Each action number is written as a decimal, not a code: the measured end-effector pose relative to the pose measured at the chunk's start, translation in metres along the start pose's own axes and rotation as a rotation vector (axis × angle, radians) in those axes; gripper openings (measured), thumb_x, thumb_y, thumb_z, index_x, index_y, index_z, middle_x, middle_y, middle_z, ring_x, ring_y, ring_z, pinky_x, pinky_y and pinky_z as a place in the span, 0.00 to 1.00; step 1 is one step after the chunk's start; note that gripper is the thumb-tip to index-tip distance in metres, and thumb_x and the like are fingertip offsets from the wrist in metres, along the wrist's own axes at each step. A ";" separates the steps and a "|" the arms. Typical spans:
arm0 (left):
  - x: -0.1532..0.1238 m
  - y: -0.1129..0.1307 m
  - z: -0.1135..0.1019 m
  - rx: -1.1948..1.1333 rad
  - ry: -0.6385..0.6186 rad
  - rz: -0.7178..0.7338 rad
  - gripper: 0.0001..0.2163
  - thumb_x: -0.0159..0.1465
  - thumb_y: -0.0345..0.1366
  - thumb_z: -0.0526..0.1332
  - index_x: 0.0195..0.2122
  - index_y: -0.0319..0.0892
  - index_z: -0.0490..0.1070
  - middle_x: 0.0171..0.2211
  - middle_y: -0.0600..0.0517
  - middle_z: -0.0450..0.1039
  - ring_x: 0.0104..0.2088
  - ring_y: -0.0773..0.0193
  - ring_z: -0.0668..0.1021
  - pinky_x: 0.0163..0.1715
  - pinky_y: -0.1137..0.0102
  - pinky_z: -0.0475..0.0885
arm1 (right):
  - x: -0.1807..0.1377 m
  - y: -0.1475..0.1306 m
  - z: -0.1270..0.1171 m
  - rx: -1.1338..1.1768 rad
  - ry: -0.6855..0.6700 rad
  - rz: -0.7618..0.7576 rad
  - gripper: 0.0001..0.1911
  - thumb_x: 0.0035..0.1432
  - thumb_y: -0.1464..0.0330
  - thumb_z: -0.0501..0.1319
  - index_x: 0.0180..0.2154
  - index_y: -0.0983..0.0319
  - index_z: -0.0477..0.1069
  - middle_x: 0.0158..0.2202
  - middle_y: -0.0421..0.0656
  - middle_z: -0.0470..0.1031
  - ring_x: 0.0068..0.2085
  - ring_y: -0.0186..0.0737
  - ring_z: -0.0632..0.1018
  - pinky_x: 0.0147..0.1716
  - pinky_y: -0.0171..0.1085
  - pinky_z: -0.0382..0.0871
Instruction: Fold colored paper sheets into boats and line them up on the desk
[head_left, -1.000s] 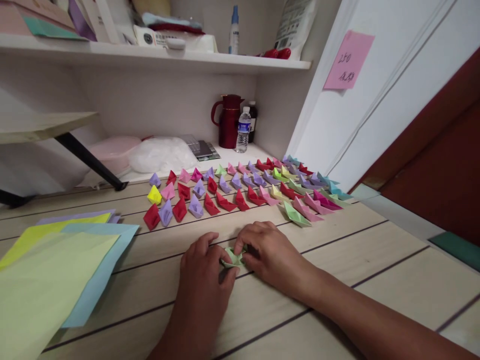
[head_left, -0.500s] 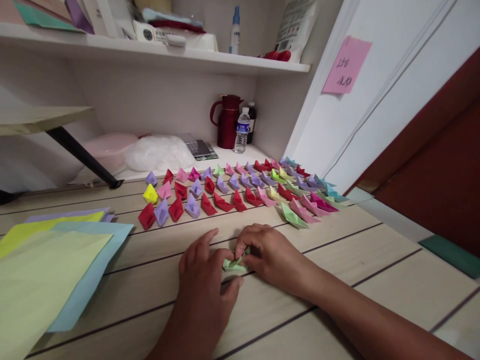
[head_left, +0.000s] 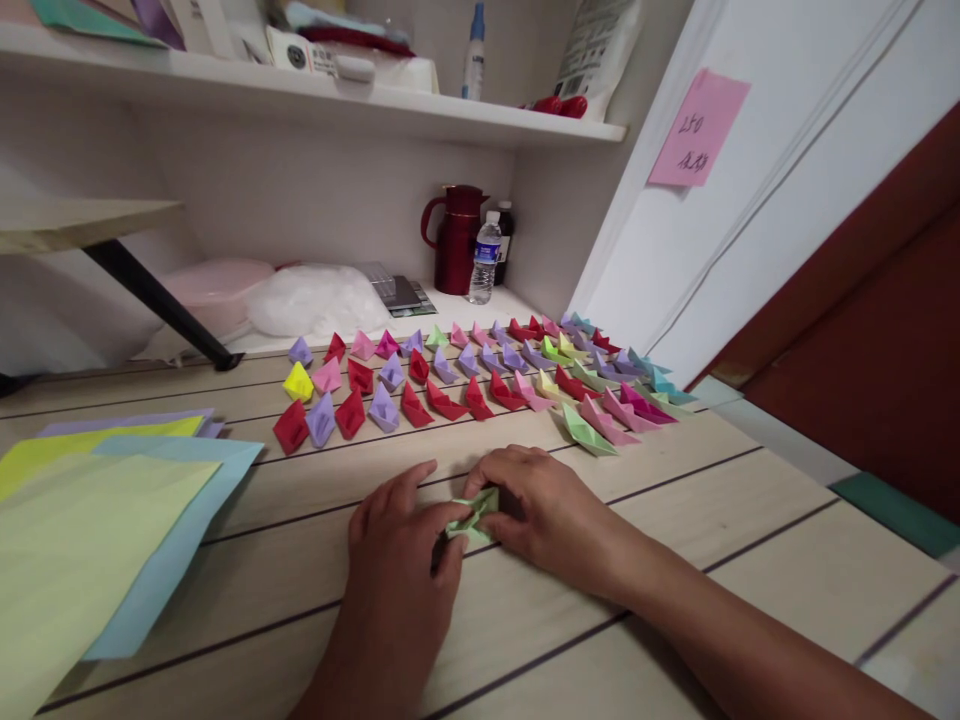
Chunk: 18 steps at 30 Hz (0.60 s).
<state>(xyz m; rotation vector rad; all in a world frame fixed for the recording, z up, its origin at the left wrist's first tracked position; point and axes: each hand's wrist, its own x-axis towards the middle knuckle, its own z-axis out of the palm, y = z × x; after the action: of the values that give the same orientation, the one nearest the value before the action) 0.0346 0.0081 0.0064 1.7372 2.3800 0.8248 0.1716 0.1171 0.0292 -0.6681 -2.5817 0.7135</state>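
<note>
Between my two hands, just above the tabletop, is a small light green folded paper boat (head_left: 474,517), partly hidden by fingers. My left hand (head_left: 401,545) pinches its left end with thumb and index finger, the other fingers stretched away. On the right side, my right hand (head_left: 536,510) grips the boat between thumb and fingertips. Beyond the hands stand rows of folded paper boats in many colours, among them a green boat (head_left: 587,431) and a red boat (head_left: 415,404).
Loose coloured paper sheets (head_left: 105,540) lie at the left. Behind the boats, a white cabinet holds a dark red jug (head_left: 457,240), a water bottle (head_left: 485,258) and a white plastic bag (head_left: 319,300). A black table leg (head_left: 161,305) slants down at the left.
My left thumb has come up against the green paper boat, closing the gap to the index finger. More of the folded paper shows between my hands now.
</note>
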 end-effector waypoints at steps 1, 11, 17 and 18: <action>0.000 0.000 0.000 -0.001 -0.004 0.006 0.15 0.56 0.26 0.61 0.37 0.54 0.80 0.57 0.51 0.71 0.57 0.54 0.71 0.56 0.51 0.62 | 0.000 0.001 0.000 0.002 0.004 -0.005 0.17 0.48 0.81 0.62 0.39 0.58 0.73 0.37 0.38 0.78 0.38 0.39 0.75 0.42 0.38 0.63; -0.002 -0.003 0.002 0.025 0.005 0.083 0.16 0.57 0.26 0.60 0.39 0.55 0.79 0.55 0.51 0.72 0.54 0.53 0.73 0.55 0.49 0.63 | 0.000 0.000 0.005 -0.066 0.011 -0.018 0.16 0.46 0.83 0.57 0.35 0.59 0.72 0.35 0.40 0.77 0.38 0.41 0.75 0.41 0.38 0.64; 0.000 -0.002 0.000 0.015 -0.026 0.064 0.15 0.57 0.26 0.60 0.40 0.53 0.79 0.56 0.51 0.72 0.55 0.52 0.73 0.55 0.49 0.62 | -0.001 0.001 0.007 -0.087 0.011 -0.028 0.18 0.49 0.83 0.57 0.38 0.58 0.73 0.38 0.40 0.76 0.39 0.39 0.75 0.38 0.34 0.65; 0.000 -0.002 0.000 0.010 -0.029 0.059 0.15 0.58 0.26 0.60 0.40 0.53 0.78 0.56 0.51 0.72 0.55 0.52 0.72 0.55 0.49 0.62 | -0.001 0.001 0.007 -0.083 0.006 -0.035 0.19 0.50 0.83 0.57 0.40 0.57 0.73 0.39 0.40 0.76 0.39 0.39 0.76 0.38 0.34 0.65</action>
<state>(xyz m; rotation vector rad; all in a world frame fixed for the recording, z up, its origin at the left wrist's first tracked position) 0.0330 0.0074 0.0055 1.8179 2.3289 0.7906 0.1699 0.1148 0.0228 -0.6480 -2.6233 0.5955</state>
